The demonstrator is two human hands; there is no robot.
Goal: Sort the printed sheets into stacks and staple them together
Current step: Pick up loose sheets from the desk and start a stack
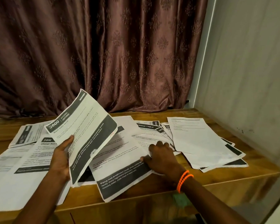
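My left hand [61, 159] grips a printed sheet [84, 131] headed "3800 Kitchen", lifted and tilted above the wooden table [233, 178]. My right hand [160, 157] rests on a sheet with a dark footer band [120, 173] lying in the middle, its fingers curled at the edge of the paper and pinching it. More printed sheets lie to the left, one headed "3406" [39, 152]. A fanned pile of sheets [200, 143] lies to the right. No stapler is in view.
A brown patterned curtain [103, 54] hangs behind the table. A pale wall [249, 78] closes the right side. Some sheets overhang the table's front edge. An orange beaded bracelet [183, 180] is on my right wrist.
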